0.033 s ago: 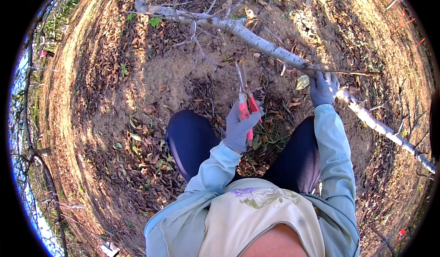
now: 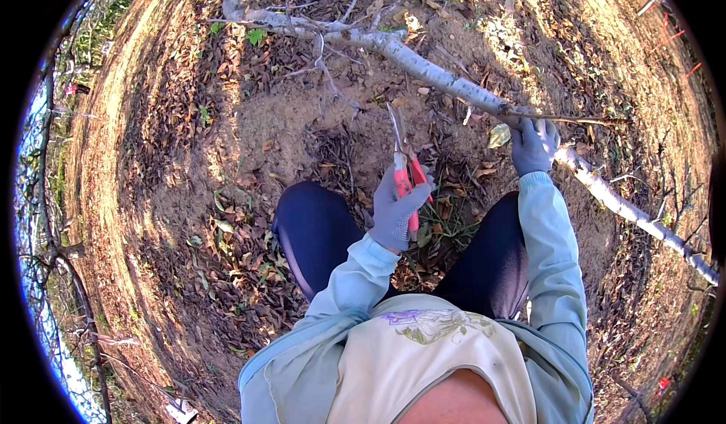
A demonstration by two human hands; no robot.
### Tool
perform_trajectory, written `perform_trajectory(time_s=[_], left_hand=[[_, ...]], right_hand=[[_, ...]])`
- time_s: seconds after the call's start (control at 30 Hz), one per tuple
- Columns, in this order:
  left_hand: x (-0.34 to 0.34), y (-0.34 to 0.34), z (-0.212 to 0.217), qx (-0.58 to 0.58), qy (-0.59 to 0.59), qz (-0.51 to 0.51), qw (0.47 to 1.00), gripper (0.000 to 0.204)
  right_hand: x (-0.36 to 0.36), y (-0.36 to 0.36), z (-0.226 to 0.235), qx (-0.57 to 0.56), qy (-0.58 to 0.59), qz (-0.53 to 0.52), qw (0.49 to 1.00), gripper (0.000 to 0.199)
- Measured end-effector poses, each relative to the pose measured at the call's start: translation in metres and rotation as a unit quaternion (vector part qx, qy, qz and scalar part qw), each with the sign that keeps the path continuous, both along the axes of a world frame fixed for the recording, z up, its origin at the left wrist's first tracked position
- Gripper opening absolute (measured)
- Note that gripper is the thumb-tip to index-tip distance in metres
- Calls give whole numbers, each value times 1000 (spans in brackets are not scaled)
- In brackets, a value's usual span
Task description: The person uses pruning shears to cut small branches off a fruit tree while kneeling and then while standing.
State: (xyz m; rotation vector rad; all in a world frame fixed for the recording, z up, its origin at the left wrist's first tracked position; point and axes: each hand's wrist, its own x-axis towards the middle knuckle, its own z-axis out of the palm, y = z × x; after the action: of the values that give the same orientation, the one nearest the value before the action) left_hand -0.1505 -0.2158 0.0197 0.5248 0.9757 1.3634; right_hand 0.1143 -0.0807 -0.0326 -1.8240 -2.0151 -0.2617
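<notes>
Pruning shears [image 2: 401, 168] with red handles are held in my gloved left hand [image 2: 395, 212], in front of my knees. Their metal blades point up and away from me, touching no branch. My gloved right hand [image 2: 534, 145] is closed round a long pale-barked branch [image 2: 442, 78], its fingers curled over the far side. The branch slants from the far left down to the near right. A thin brown twig [image 2: 578, 120] runs out to the right beside my right fingertips. Whether the twig is joined to the branch is hidden by my hand.
Bare soil [image 2: 272, 133] and dry leaves [image 2: 242, 254] lie around my bent knees. Small side shoots [image 2: 327, 72] fork off the branch at the far left, and thin twigs [image 2: 669, 201] rise near its right end. Dark branches [image 2: 79, 291] stand along the left rim.
</notes>
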Motion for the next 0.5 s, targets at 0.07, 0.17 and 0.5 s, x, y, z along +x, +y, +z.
perform_trajectory(time_s=[0.07, 0.17, 0.5], left_hand=[[2, 1, 1, -2, 24, 13, 1000, 40], [7, 4, 11, -3, 29, 37, 999, 40], [12, 14, 8, -6, -27, 39, 999, 45]], right_hand=[[0, 0, 0, 0, 3, -2, 1000, 36], [-1, 0, 0, -7, 6, -6, 1000, 37], [2, 1, -4, -26, -11, -11, 1000, 43]])
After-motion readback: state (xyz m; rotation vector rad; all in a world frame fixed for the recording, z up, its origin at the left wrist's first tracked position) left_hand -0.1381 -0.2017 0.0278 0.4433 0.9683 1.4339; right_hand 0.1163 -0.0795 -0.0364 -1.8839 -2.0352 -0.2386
